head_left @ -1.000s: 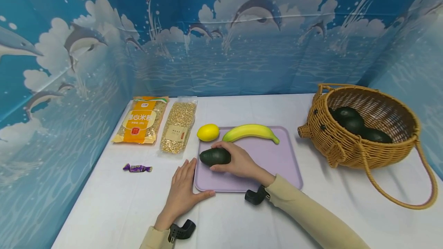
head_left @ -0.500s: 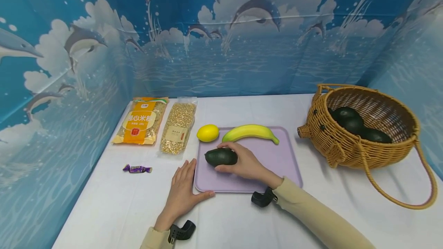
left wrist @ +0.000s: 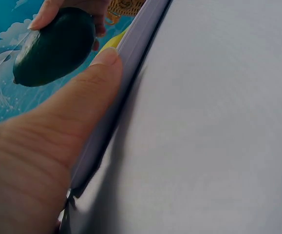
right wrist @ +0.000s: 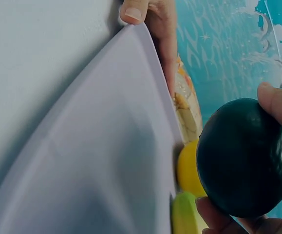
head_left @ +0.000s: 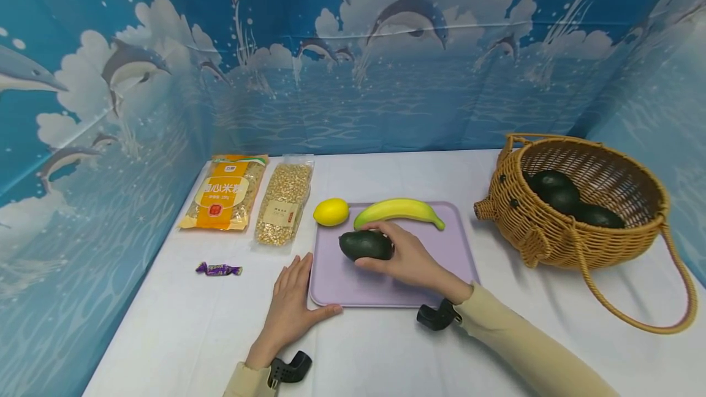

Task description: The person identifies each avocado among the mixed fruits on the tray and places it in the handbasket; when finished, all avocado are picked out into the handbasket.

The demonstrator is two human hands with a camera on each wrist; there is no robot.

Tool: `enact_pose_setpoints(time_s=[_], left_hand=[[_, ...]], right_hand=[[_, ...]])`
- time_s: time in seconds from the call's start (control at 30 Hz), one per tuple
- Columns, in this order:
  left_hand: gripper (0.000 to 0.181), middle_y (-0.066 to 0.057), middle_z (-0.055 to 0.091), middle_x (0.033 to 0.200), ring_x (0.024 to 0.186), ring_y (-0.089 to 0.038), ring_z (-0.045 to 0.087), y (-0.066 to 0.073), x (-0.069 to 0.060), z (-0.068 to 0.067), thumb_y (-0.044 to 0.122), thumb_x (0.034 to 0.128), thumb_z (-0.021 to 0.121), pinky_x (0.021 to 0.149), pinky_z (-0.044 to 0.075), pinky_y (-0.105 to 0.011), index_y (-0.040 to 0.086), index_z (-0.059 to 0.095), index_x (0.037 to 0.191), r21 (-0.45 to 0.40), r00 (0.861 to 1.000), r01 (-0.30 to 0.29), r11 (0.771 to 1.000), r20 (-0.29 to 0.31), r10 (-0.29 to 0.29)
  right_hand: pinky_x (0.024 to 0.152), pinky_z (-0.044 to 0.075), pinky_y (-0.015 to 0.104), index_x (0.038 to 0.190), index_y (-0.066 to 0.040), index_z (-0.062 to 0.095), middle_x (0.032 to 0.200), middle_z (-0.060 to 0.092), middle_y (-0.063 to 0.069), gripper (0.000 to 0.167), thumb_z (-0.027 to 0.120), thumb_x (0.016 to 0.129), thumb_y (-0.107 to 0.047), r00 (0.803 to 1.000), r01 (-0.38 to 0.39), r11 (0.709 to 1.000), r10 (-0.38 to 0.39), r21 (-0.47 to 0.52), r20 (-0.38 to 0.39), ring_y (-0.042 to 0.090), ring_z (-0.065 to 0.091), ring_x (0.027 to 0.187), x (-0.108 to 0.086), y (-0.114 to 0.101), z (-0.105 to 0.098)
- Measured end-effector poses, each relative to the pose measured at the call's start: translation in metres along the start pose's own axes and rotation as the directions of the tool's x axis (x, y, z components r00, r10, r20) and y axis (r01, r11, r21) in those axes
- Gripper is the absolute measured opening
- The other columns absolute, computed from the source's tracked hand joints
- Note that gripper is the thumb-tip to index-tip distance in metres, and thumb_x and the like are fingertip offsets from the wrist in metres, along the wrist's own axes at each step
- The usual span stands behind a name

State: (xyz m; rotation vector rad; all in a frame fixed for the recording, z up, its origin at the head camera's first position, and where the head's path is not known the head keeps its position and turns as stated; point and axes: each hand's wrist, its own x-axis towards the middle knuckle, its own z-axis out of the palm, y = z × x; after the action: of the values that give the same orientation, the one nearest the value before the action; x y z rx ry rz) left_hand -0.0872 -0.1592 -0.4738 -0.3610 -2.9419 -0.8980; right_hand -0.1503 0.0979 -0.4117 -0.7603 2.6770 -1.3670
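Observation:
My right hand (head_left: 415, 260) grips a dark green avocado (head_left: 361, 245), thumb on the near side and fingers on the far side. The right wrist view shows the avocado raised clear of the lilac tray (head_left: 441, 256). With fingers extended, my left hand (head_left: 291, 305) lies at the tray's near left corner; its thumb (left wrist: 94, 83) runs along the front rim and its fingers lie beside the left rim. A yellow-green banana (head_left: 399, 209) rests along the tray's back part. A lemon (head_left: 331, 212) sits at the back left corner.
At right stands a wicker pig-shaped basket (head_left: 543, 241) holding several avocados (head_left: 554, 189), its rope handle (head_left: 634, 320) drooping in front. Left of the tray lie an orange-labelled food bag (head_left: 223, 195), a clear bag of grains (head_left: 284, 201) and a purple-wrapped candy (head_left: 219, 269).
My right hand has carried the avocado to the right and slightly back, from the tray's left side toward its middle. My left hand has stayed in place.

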Motion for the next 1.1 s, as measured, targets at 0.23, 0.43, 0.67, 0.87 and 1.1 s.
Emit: enact_pose_setpoints(time_s=[0.23,0.43,0.67,0.87,1.1], left_hand=[[0.117,-0.015,0.023,0.154,0.142,-0.028,0.011,0.000,0.000,0.000,0.070,0.0679,0.068,0.113,0.004,-0.047,0.003,0.020,0.151,0.000,1.000,0.007,1.000,0.008,-0.007],[0.117,-0.015,0.023,0.153,0.142,-0.029,0.012,0.000,0.000,0.001,0.070,0.0677,0.069,0.113,0.004,-0.048,0.002,0.020,0.150,-0.001,1.000,0.005,1.000,0.005,-0.005],[0.117,-0.016,0.023,0.153,0.142,-0.029,0.012,0.001,0.000,-0.001,0.070,0.0671,0.069,0.113,0.005,-0.048,0.002,0.021,0.150,0.002,1.000,0.006,1.000,0.005,-0.007],[0.118,-0.015,0.023,0.154,0.142,-0.029,0.011,0.000,0.001,-0.001,0.069,0.0669,0.070,0.113,0.004,-0.048,0.002,0.020,0.150,0.002,1.000,0.005,1.000,0.006,-0.005],[0.116,-0.017,0.025,0.152,0.141,-0.031,0.014,0.000,0.000,0.000,0.068,0.0673,0.070,0.112,0.006,-0.051,0.001,0.022,0.149,0.006,1.000,-0.014,1.000,-0.014,0.014]], right_hand=[[0.075,0.048,0.036,0.125,-0.026,0.054,0.120,0.057,-0.006,0.062,0.075,0.074,-0.055,0.998,0.022,0.999,-0.024,-0.030,-0.066,0.014,0.053,0.094,-0.006,0.002,-0.013],[0.065,0.047,0.030,0.122,-0.024,0.058,0.115,0.059,-0.008,0.062,0.079,0.071,-0.053,0.992,0.029,0.998,-0.036,-0.058,-0.124,0.012,0.051,0.084,-0.011,0.003,-0.025],[0.064,0.045,0.032,0.122,-0.024,0.058,0.116,0.058,-0.008,0.061,0.081,0.070,-0.048,0.983,0.038,0.996,-0.053,-0.086,-0.177,0.013,0.049,0.081,-0.017,0.000,-0.044],[0.067,0.046,0.037,0.125,-0.025,0.057,0.119,0.057,-0.007,0.060,0.081,0.073,-0.043,0.976,0.046,0.995,-0.064,-0.091,-0.208,0.013,0.050,0.090,-0.019,-0.002,-0.061],[0.066,0.042,0.035,0.127,-0.023,0.057,0.115,0.056,-0.006,0.060,0.082,0.073,-0.035,0.963,0.060,0.992,-0.087,-0.114,-0.254,0.012,0.050,0.090,-0.023,-0.006,-0.080]])
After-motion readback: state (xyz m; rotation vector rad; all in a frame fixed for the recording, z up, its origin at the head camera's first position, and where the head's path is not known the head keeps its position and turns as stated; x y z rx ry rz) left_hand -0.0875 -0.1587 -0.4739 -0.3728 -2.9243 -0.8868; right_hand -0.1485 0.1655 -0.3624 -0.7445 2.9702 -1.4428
